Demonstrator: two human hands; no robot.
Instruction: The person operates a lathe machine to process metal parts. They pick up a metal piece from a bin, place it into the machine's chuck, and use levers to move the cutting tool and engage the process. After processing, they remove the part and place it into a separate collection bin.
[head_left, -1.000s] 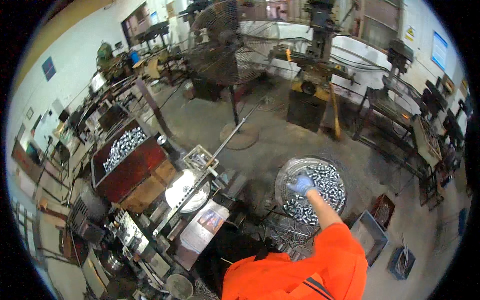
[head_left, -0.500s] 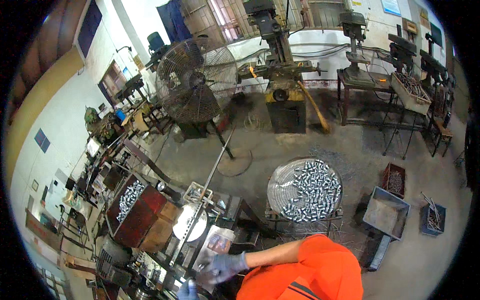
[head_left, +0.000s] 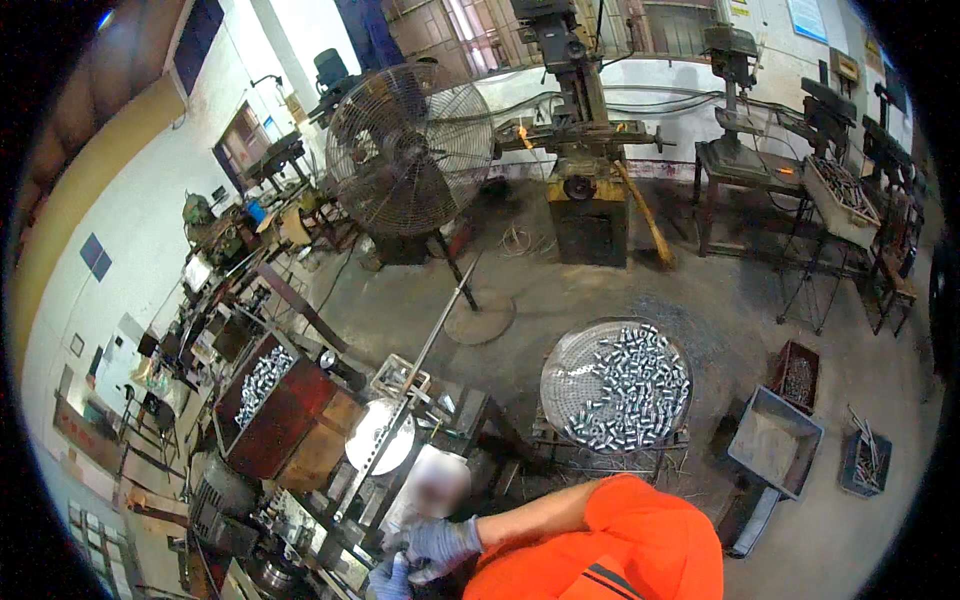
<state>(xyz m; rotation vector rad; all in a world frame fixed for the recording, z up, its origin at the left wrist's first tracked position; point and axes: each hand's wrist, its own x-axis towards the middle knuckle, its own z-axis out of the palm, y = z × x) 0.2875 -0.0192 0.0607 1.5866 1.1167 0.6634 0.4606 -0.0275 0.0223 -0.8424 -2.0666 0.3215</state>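
My right hand (head_left: 440, 547), in a grey knit glove, reaches in over the near edge of the machine bench. Its fingers are curled in. Right beside it is my left hand (head_left: 390, 579), also gloved and partly cut off by the lower edge, its fingertips meeting those of the right. Something small and dark shows between the fingers; I cannot make out what it is. Just beyond the hands lies a pale sheet (head_left: 432, 482) with a blurred patch. A long metal bar (head_left: 408, 392) crosses over a round white disc (head_left: 380, 437) on the bench.
A red bin (head_left: 285, 412) of short metal sleeves stands at the left of the bench. A round perforated tray (head_left: 565, 385) with many sleeves sits ahead. Grey bin (head_left: 775, 440) and red bin (head_left: 797, 376) are on the right floor. A large fan (head_left: 410, 150) stands beyond.
My right hand has moved slightly down and in toward my left hand, and their fingers now meet. More of the left hand shows. The whole view has shifted a little.
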